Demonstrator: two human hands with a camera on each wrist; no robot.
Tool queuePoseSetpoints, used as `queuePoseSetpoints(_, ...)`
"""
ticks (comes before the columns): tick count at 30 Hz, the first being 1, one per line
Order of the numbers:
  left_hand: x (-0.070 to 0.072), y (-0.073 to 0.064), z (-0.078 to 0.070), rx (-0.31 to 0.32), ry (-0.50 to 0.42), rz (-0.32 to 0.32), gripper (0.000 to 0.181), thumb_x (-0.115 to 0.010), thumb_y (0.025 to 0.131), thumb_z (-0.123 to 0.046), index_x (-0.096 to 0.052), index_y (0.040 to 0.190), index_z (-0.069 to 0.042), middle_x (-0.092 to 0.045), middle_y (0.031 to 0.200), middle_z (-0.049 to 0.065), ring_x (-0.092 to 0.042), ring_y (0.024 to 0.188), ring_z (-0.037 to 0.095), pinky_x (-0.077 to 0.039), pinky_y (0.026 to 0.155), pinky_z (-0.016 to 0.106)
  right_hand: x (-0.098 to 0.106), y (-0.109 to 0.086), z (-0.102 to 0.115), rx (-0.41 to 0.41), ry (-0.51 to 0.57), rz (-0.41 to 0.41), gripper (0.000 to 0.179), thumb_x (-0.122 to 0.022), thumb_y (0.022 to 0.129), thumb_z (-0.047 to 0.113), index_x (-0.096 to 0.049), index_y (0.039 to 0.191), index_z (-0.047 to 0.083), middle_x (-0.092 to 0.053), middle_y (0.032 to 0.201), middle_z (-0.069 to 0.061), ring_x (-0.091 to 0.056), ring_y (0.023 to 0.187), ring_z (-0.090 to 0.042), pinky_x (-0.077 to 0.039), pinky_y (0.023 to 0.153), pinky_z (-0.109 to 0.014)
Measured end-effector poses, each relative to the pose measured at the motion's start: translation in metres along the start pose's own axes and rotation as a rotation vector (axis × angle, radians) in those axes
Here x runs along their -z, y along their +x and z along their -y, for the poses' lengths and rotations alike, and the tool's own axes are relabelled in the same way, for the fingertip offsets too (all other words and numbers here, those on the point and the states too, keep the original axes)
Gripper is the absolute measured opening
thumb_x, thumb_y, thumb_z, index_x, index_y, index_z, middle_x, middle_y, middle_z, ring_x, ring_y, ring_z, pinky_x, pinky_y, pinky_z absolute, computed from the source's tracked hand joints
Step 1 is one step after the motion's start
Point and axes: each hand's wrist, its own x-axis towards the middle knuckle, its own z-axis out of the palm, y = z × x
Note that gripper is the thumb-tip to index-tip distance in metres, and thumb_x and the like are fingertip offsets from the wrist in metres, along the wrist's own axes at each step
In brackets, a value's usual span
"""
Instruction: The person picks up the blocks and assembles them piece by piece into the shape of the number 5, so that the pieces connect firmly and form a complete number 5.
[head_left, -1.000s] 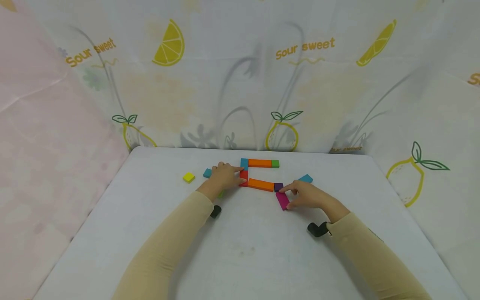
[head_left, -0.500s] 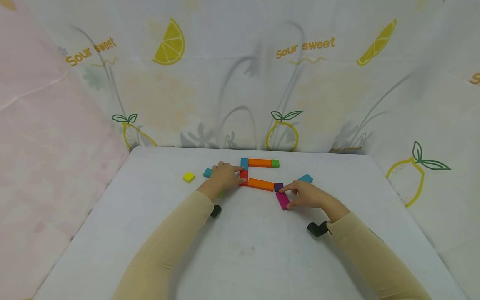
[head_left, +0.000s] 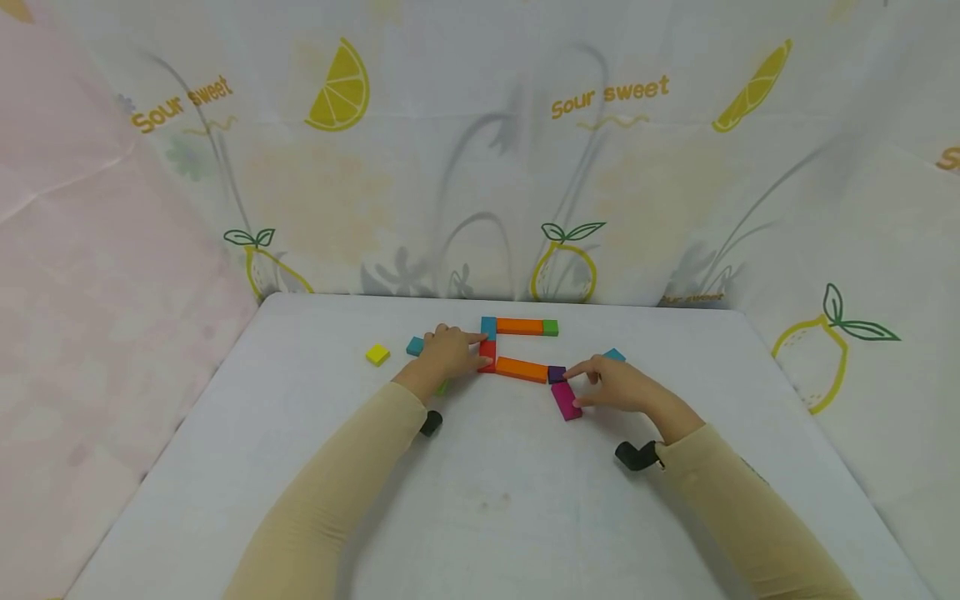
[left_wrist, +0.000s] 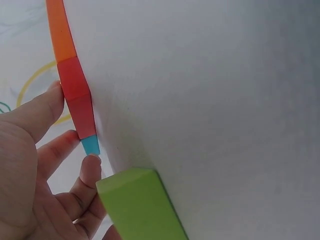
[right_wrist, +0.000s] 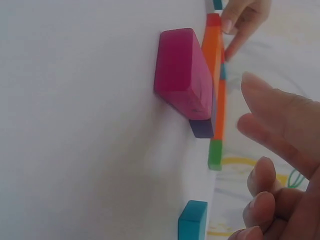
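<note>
In the head view my left hand (head_left: 447, 354) rests its thumb and forefinger on the red block (head_left: 487, 356), near the joint with a blue block (head_left: 489, 325). The left wrist view shows its fingers fairly straight along these blocks. My right hand (head_left: 618, 385) hovers beside a magenta block (head_left: 566, 402), thumb and fingers spread; in the right wrist view they stand apart from it. That block lies slanted at a small purple block (head_left: 557, 374). One orange block (head_left: 522, 370) runs from the red block to the purple one; another orange block (head_left: 520, 327) joins blue to green.
The green block (head_left: 551, 327) ends the back row. A yellow block (head_left: 377, 355) and another blue block (head_left: 416, 346) lie at left. A lime-green block (left_wrist: 140, 205) sits by my left hand, partly hidden. Behind my right hand is a blue block (right_wrist: 192, 220). White tabletop (head_left: 480, 500) extends in front.
My right hand has loosened from the magenta block and shifted slightly right, its fingertips now off the block's top. The magenta block barely moved. My left hand stays put.
</note>
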Motion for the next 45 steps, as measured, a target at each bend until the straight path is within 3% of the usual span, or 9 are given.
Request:
queuePoseSetpoints(11, -0.006, 0.003, 0.009, -0.016, -0.092, -0.030, 0.059, -0.063, 0.094, -0.054, -0.050, 0.148, -0.035, -0.055, 0.136, 0.014, -0.041, 0.118, 0.032, -0.034, 0.102, 0.052, 0.014, -0.002, -0.007, 0.040, -0.007, -0.126, 0.040, -0.075, 0.091, 0.023, -0.068, 0.126, 0.004, -0.057, 0.091, -0.006, -0.051, 0.087, -0.023, -0.045, 0.070, -0.033)
queuePoseSetpoints(21, 0.006, -0.011, 0.030, -0.078, -0.109, -0.073, 0.055, -0.063, 0.095, -0.051, -0.055, 0.145, -0.029, -0.059, 0.124, 0.012, -0.042, 0.115, 0.033, -0.036, 0.095, 0.048, 0.020, -0.004, -0.017, 0.003, 0.027, -0.171, 0.040, -0.074, 0.092, 0.022, -0.067, 0.125, 0.000, -0.060, 0.098, -0.011, -0.053, 0.087, -0.025, -0.046, 0.071, -0.034)
queuePoseSetpoints(27, 0.007, -0.025, 0.048, -0.041, -0.076, -0.105, 0.052, -0.065, 0.094, -0.048, -0.060, 0.141, -0.025, -0.059, 0.112, 0.008, -0.043, 0.115, 0.031, -0.036, 0.095, 0.049, 0.019, -0.005, -0.024, -0.033, 0.036, -0.218, 0.045, -0.074, 0.092, 0.024, -0.064, 0.127, -0.001, -0.058, 0.099, -0.014, -0.052, 0.084, -0.026, -0.045, 0.068, -0.034)
queuePoseSetpoints(35, 0.006, -0.046, 0.069, -0.051, -0.036, -0.193, 0.047, -0.068, 0.092, -0.047, -0.068, 0.131, -0.019, -0.062, 0.106, 0.008, -0.047, 0.115, 0.035, -0.037, 0.093, 0.052, 0.017, -0.006, -0.031, -0.087, 0.045, -0.258, 0.053, -0.073, 0.092, 0.026, -0.058, 0.135, -0.002, -0.056, 0.102, -0.017, -0.051, 0.082, -0.026, -0.043, 0.067, -0.034)
queuePoseSetpoints(41, 0.007, -0.063, 0.071, 0.028, -0.035, -0.209, 0.055, -0.070, 0.089, -0.053, -0.069, 0.129, -0.015, -0.062, 0.119, 0.017, -0.048, 0.116, 0.038, -0.036, 0.094, 0.055, 0.015, -0.006, -0.034, -0.149, 0.066, -0.265, 0.064, -0.075, 0.091, 0.029, -0.051, 0.140, -0.003, -0.054, 0.096, -0.014, -0.049, 0.080, -0.025, -0.042, 0.066, -0.034)
queuePoseSetpoints(45, 0.006, -0.069, 0.069, 0.071, -0.035, -0.195, 0.065, -0.072, 0.084, -0.059, -0.068, 0.129, -0.012, -0.061, 0.119, 0.020, -0.048, 0.112, 0.038, -0.037, 0.093, 0.054, 0.015, -0.004, -0.036, -0.184, 0.054, -0.257, 0.071, -0.075, 0.091, 0.033, -0.045, 0.144, -0.003, -0.054, 0.094, -0.014, -0.051, 0.078, -0.023, -0.043, 0.066, -0.034)
